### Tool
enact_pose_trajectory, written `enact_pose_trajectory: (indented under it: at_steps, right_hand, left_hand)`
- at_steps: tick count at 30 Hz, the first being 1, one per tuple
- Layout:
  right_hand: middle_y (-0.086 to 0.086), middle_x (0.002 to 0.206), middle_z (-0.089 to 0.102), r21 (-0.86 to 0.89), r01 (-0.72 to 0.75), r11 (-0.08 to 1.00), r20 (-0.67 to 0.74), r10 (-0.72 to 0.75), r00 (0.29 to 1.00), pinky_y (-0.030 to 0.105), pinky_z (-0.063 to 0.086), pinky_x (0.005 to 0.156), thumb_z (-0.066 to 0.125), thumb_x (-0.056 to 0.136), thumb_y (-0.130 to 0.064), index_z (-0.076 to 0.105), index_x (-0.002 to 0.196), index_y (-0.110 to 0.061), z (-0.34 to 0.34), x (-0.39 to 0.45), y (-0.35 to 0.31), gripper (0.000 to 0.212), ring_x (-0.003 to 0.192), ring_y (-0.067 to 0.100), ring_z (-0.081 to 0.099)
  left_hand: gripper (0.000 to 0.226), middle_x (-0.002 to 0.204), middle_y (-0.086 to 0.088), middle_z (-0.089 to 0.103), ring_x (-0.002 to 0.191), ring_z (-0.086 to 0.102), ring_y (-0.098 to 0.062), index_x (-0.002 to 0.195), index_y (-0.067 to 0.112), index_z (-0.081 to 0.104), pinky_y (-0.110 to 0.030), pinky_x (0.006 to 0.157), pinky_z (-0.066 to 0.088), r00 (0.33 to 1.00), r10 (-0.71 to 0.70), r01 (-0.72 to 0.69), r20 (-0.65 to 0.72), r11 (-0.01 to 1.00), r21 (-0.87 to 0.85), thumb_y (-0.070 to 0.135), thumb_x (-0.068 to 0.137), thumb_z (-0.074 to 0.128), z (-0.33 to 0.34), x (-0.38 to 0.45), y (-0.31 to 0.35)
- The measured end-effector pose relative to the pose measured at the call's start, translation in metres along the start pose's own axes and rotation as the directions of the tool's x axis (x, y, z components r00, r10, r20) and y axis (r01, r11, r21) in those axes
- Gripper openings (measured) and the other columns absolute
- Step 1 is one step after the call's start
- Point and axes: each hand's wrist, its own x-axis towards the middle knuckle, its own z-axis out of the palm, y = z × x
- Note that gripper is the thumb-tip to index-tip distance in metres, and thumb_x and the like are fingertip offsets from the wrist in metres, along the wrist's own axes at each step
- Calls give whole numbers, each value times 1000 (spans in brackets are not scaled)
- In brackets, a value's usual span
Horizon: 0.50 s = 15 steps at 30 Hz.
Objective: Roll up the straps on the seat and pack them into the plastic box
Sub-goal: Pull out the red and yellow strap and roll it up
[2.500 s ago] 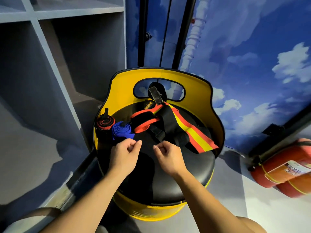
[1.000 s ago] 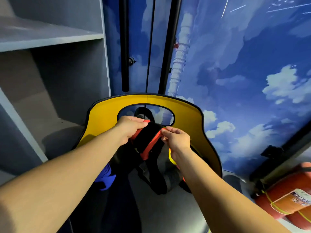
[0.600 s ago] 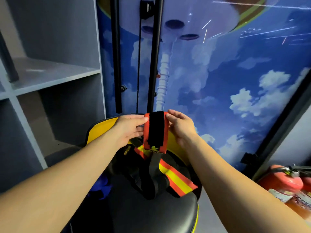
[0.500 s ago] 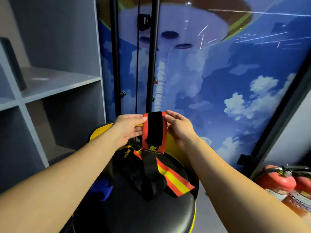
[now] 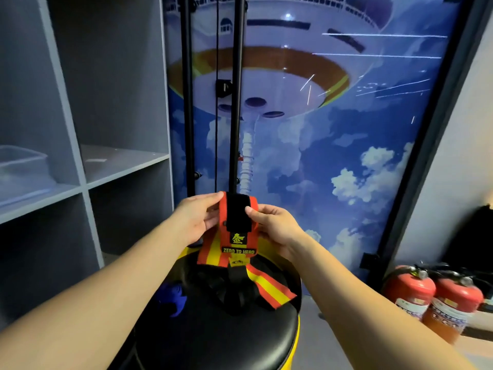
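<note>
Both hands, left (image 5: 196, 220) and right (image 5: 274, 229), pinch strap (image 5: 238, 222) top, tail hanging toward 6; box (image 5: 21, 169) probably at 9.

The strap (image 5: 238, 225) hangs above the seat (image 5: 226, 337), held between the left hand (image 5: 196, 218) and the right hand (image 5: 274, 229). A rolled strap (image 5: 172, 299) lies on the seat's left side. The plastic box (image 5: 21, 169) sits on the shelf (image 5: 117, 162) at far left. Two fire extinguishers (image 5: 432, 297) stand on the floor to the right.
</note>
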Motion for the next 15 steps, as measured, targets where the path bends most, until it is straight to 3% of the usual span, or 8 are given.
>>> enact_pose_trajectory:
  at_steps: [2, 4, 6, 9, 11, 15]
  right_hand:
    - [23, 106, 73, 17, 12, 1000, -56, -11, 998, 53, 53, 94, 70, 93, -17, 72, 105, -1, 4, -9, -5, 20, 90, 33, 69]
    - [23, 105, 73, 91, 9, 996, -72, -3, 997, 45, 61, 82, 68, 94, -15, 71, 107, 1, 8, -16, -10, 21, 86, 31, 70]
    - [24, 100, 73, 168, -2, 986, -78, 15, 997, 39, 60, 69, 67, 94, -13, 71, 106, 2, 11, -22, -15, 20, 79, 31, 71]
    - [21, 93, 72, 184, 15, 983, -101, 4, 995, 36, 59, 66, 68, 93, -14, 72, 97, -2, 13, -26, -21, 14, 74, 29, 70]
    - [19, 89, 72, 162, 28, 986, -96, -13, 995, 34, 59, 63, 68, 93, -16, 71, 95, -2, 14, -30, -27, 14, 70, 26, 70]
    - [16, 93, 74, 45, -9, 999, -35, 10, 999, 30, 58, 67, 68, 94, -31, 73, 106, 0, 10, -39, -31, 34, 74, 24, 70]
  left_hand:
    - [18, 88, -10, 76, 69, 74, -17, 107, 4, 69, -26, 57, 58, 998, 3, -7, 56, 998, 59, 12, 90, 72, -1, -20, -1]
    - [19, 84, -9, 77, 68, 74, -17, 108, 3, 70, -26, 57, 58, 994, 23, -38, 104, 988, 150, 11, 91, 71, -2, -38, -3]
    - [19, 87, -10, 77, 73, 75, -18, 109, 4, 70, -27, 59, 58, 989, 36, -68, 142, 971, 229, 10, 91, 70, -3, -53, -5]
    - [20, 98, -17, 77, 82, 74, -25, 111, 2, 71, -22, 57, 55, 979, 37, -105, 199, 935, 339, 10, 92, 69, -7, -68, -7]
    - [19, 97, -19, 76, 79, 74, -24, 109, 1, 72, -19, 52, 52, 980, 43, -110, 197, 932, 346, 9, 92, 68, -9, -73, -4]
    - [16, 90, -11, 77, 73, 74, -19, 105, 5, 72, -26, 59, 58, 986, 71, -107, 152, 965, 239, 10, 90, 70, -5, -75, 11]
